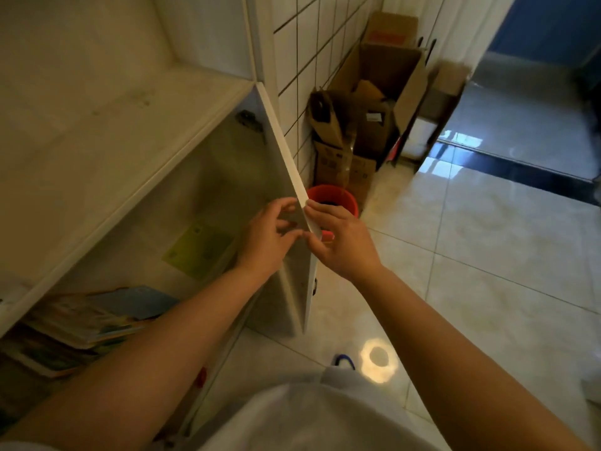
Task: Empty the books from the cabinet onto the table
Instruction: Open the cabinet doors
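Observation:
The white cabinet (130,135) stands at my left with its door (286,151) swung outward. My left hand (266,236) rests on the inner face of the door near its free edge. My right hand (338,239) grips the outer edge of the same door from the other side. Inside, low on the left, lies a slanted pile of colourful books (74,323), with a blue one (136,301) on top. A yellow-green book or sheet (198,249) lies deeper inside. No table is in view.
An orange bucket (335,200) stands on the floor just behind the door. Several open cardboard boxes (367,102) lean against the tiled wall beyond it. Glossy floor tiles (487,255) spread to the right toward a doorway.

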